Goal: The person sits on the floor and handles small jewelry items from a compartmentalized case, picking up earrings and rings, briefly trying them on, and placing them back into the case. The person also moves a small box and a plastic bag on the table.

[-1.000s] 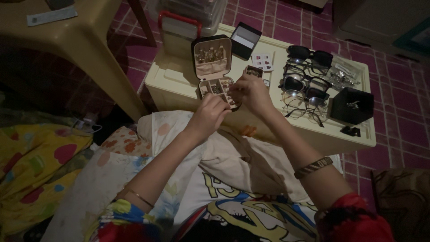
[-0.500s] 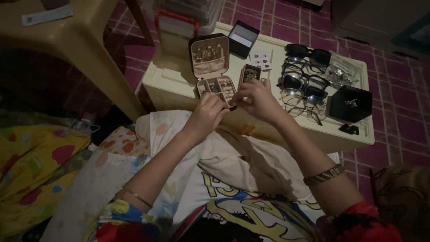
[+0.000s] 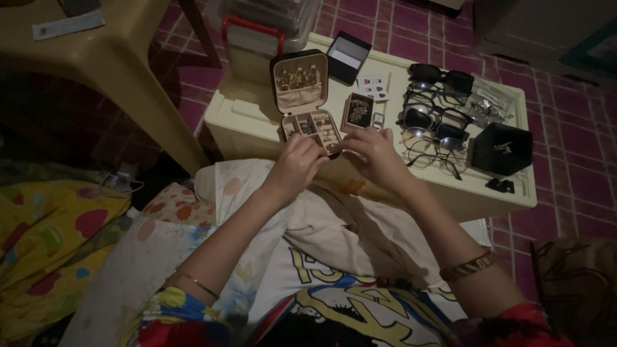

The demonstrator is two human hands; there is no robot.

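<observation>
A small dark hinged jewellery case [image 3: 307, 103] stands open near the front edge of a pale cream plastic table [image 3: 247, 112], its lid upright and its divided tray full of small pieces. The left hand [image 3: 297, 162] has its fingers pinched together at the tray's front edge; whether they hold something is too dark to tell. The right hand [image 3: 376, 149], fingers curled, meets it there. Beside the case lies a small dark card of jewellery [image 3: 358, 110]; further right, a row of dark-framed glasses [image 3: 437, 112] and a black box [image 3: 502, 148].
</observation>
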